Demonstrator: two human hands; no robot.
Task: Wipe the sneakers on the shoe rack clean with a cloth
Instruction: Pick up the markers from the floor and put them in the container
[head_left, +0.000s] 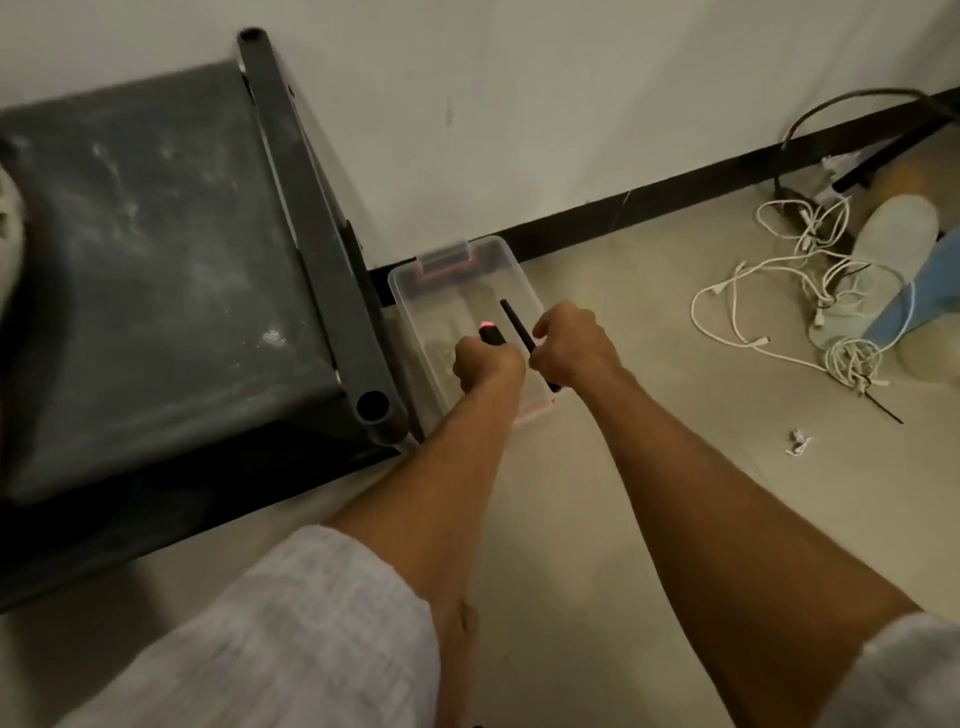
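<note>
While left hand (488, 364) and right hand (571, 345) grip black tools (515, 325), 3 o'clock of the shoe rack (156, 260), a cloth seems needed next.

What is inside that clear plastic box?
Through the clear box only faint greyish patches show, too blurred to name. The left hand, gripping a black device, and right hand, gripping a black rod, cover its near half.

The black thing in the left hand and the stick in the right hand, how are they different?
The stubby black thing in the left hand is short and thick; the black stick in the right hand is long and thin. The stubby thing's tip glows red; the stick shows no light. Both are black and gripped over the clear box.
</note>
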